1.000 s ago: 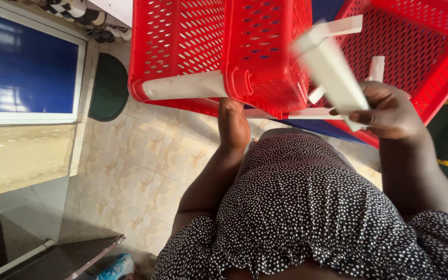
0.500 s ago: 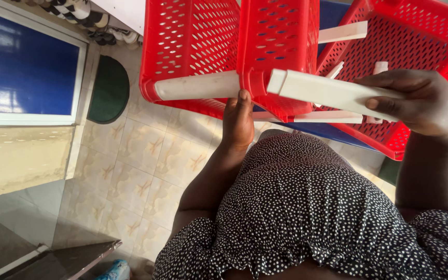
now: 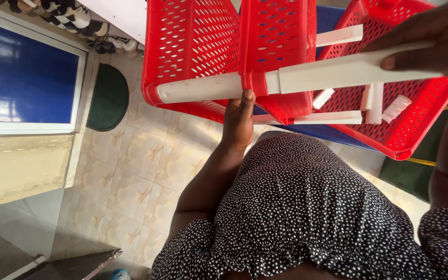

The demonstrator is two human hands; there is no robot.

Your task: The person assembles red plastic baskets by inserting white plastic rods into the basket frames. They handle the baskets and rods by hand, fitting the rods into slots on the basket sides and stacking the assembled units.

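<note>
A red perforated plastic basket rack (image 3: 219, 46) hangs in front of me, its baskets joined by white plastic posts. My left hand (image 3: 238, 120) grips the lower corner of the middle red basket, thumb up against its socket. My right hand (image 3: 434, 39) is shut on a long white post (image 3: 340, 71), held level with its left end meeting the socket at that basket's corner, in line with another white post (image 3: 199, 87) on the left. A second red basket (image 3: 416, 127) lies to the right with several loose white posts (image 3: 374, 98) in it.
Cream patterned floor tiles (image 3: 130, 171) spread below. A dark green mat (image 3: 109, 96) lies by a blue panel (image 3: 22, 72) at the left. Shoes (image 3: 86, 28) line the top left. A blue surface (image 3: 317, 129) sits under the right basket. My dotted black dress fills the lower middle.
My right hand swung the white post from a tilted, raised position to level and moved it up and left until its end met the basket's corner socket. My left hand stayed on the basket.
</note>
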